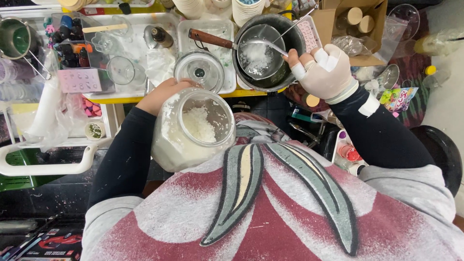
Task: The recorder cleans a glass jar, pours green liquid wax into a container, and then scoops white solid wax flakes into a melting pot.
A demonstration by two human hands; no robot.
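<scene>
A yellow-edged table (126, 98) carries two white trays (140, 21) side by side. Just right of them sits a dark metal pot (290, 72), holding a smaller pan with a wooden handle (210, 38). A round glass lid (199, 70) rests on the right tray's near edge. A cardboard box (369, 29) stands beyond the pot.

Both arms in tight dark navy sleeves, faint pale specks on left one. Right hand (325, 71) wrapped in white glove-like bandage, tape strips across knuckles and finger, white band at wrist. Left hand (162, 94) bare. Torso: grey and maroon speckled top, two long grey-green leaf shapes, cream centre stripe.
</scene>
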